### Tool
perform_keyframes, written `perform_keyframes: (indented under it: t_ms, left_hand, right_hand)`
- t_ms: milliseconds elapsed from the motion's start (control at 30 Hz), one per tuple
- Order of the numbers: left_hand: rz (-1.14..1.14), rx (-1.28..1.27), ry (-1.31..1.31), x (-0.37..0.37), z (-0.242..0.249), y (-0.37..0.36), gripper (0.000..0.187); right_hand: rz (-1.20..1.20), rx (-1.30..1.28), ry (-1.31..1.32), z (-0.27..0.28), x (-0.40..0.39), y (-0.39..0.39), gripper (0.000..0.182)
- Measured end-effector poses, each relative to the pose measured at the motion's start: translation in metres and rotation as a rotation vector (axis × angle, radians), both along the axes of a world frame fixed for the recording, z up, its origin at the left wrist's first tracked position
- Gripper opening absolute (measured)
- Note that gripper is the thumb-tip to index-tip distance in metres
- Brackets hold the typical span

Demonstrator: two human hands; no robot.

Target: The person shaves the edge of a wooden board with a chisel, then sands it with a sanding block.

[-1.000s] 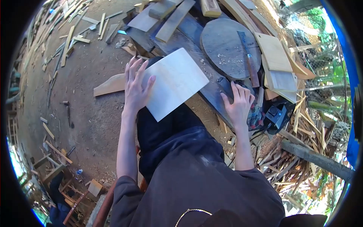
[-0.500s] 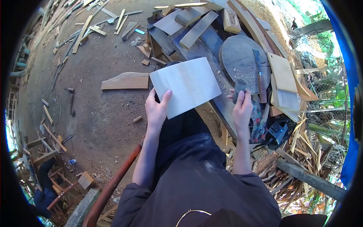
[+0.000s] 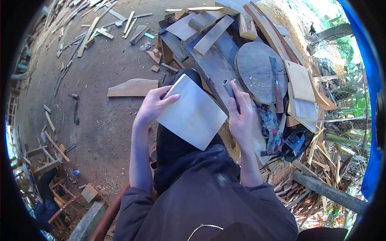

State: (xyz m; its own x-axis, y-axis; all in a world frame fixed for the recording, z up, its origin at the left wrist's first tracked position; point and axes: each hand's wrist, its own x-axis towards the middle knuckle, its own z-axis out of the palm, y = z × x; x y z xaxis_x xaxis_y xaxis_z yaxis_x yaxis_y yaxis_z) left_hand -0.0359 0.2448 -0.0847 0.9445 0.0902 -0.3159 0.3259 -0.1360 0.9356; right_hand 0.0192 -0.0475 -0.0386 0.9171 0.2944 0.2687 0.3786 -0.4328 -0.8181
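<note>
My left hand (image 3: pixel 156 103) grips a pale, smooth rectangular wooden board (image 3: pixel 194 114) by its upper left edge, thumb on top and fingers underneath. The board is tilted over my lap, one corner pointing toward my body. In my right hand (image 3: pixel 242 114) is a small grey roll (image 3: pixel 228 88) with a hollow end, which looks like rolled sandpaper. The fingers wrap round it just right of the board, apart from the board's face. Beyond that hand lies a round wooden slab (image 3: pixel 257 68), with a chisel (image 3: pixel 277 86) resting on it.
A dark workbench (image 3: pixel 209 68) carries several offcuts. Pale boards (image 3: pixel 301 82) are stacked at right, near a patterned cloth (image 3: pixel 271 128) and a dark device (image 3: pixel 294 140). On the dirt floor lie a shaped plank (image 3: pixel 132 88), a hammer (image 3: pixel 75 106) and scraps. A person's dark clothing shows at lower left.
The board has turned clockwise and come closer to my body, my left hand shifting left with it. My right hand has moved left toward the board, still holding the roll.
</note>
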Motion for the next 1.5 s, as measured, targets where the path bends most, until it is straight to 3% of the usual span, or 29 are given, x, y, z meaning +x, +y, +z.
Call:
perform_keyframes:
  t_ms: [133, 267, 333, 400, 500, 600, 633, 700, 767, 833, 867, 933, 1000, 1067, 1133, 1200, 1233, 1267, 1333, 1400, 1500]
  left_hand:
    - [0.076, 0.354, 0.148, 0.001, 0.016, -0.012, 0.061]
    - [0.238, 0.444, 0.177, -0.029, 0.011, -0.021, 0.070]
    - [0.354, 0.207, 0.096, -0.048, 0.007, -0.022, 0.074]
    - [0.373, 0.112, 0.112, -0.064, 0.003, -0.027, 0.065]
    - [0.501, -0.264, -0.008, -0.076, -0.018, -0.046, 0.050]
    - [0.453, -0.275, 0.033, -0.079, -0.029, -0.056, 0.053]
    - [0.403, -0.109, -0.044, -0.078, -0.041, -0.056, 0.062]
    - [0.449, -0.095, -0.136, -0.076, -0.049, -0.059, 0.066]
    - [0.495, -0.077, -0.225, -0.076, -0.052, -0.057, 0.070]
    - [0.409, -0.323, -0.144, -0.076, -0.053, -0.052, 0.070]
    - [0.408, -0.323, -0.143, -0.077, -0.054, -0.052, 0.070]
    - [0.375, -0.292, 0.051, -0.076, -0.044, -0.054, 0.066]
    - [0.377, -0.275, 0.039, -0.077, -0.046, -0.056, 0.061]
    - [0.373, -0.255, 0.032, -0.077, -0.045, -0.056, 0.056]
    - [0.405, -0.208, -0.046, -0.076, -0.039, -0.055, 0.055]
    - [0.411, -0.220, -0.046, -0.073, -0.040, -0.059, 0.058]
    - [0.423, -0.230, -0.047, -0.073, -0.040, -0.061, 0.061]
    - [0.427, -0.228, -0.046, -0.076, -0.042, -0.059, 0.061]
    - [0.335, -0.248, 0.040, -0.079, -0.045, -0.051, 0.065]
    - [0.379, -0.259, 0.012, -0.075, -0.038, -0.056, 0.060]
    - [0.434, -0.257, -0.030, -0.073, -0.039, -0.062, 0.054]
  right_hand:
    - [0.067, -0.032, 0.039, -0.012, -0.002, 0.022, 0.051]
    - [0.188, -0.062, 0.101, -0.028, 0.004, 0.047, 0.052]
    - [0.274, -0.078, 0.073, -0.038, 0.009, 0.060, 0.052]
    - [0.302, -0.086, 0.076, -0.046, 0.016, 0.069, 0.052]
    - [0.315, -0.152, 0.010, -0.051, 0.029, 0.081, 0.052]
    - [0.289, -0.184, -0.012, -0.052, 0.036, 0.091, 0.050]
    - [0.273, -0.237, -0.036, -0.054, 0.037, 0.094, 0.051]
    - [0.259, -0.286, -0.061, -0.054, 0.032, 0.099, 0.052]
    - [0.440, -0.249, -0.157, -0.051, 0.017, 0.099, 0.052]
    - [0.537, -0.261, -0.226, -0.046, 0.010, 0.096, 0.050]
    - [0.637, -0.274, -0.296, -0.044, 0.008, 0.095, 0.049]
    - [0.342, -0.316, -0.228, -0.052, 0.035, 0.101, 0.047]
    - [0.271, -0.343, -0.231, -0.052, 0.037, 0.108, 0.046]
    - [0.543, -0.286, -0.279, -0.050, 0.007, 0.107, 0.044]
    - [0.626, -0.176, -0.327, -0.049, 0.004, 0.103, 0.044]
    - [0.339, -0.381, -0.224, -0.054, 0.032, 0.101, 0.047]
    - [0.219, -0.310, -0.230, -0.059, 0.042, 0.106, 0.046]
    - [0.222, -0.308, -0.229, -0.063, 0.034, 0.104, 0.046]
    - [0.521, -0.277, -0.319, -0.053, 0.004, 0.103, 0.044]
    - [0.586, -0.225, -0.341, -0.048, 0.001, 0.099, 0.043]
    - [0.107, -0.371, -0.120, -0.067, 0.038, 0.105, 0.045]
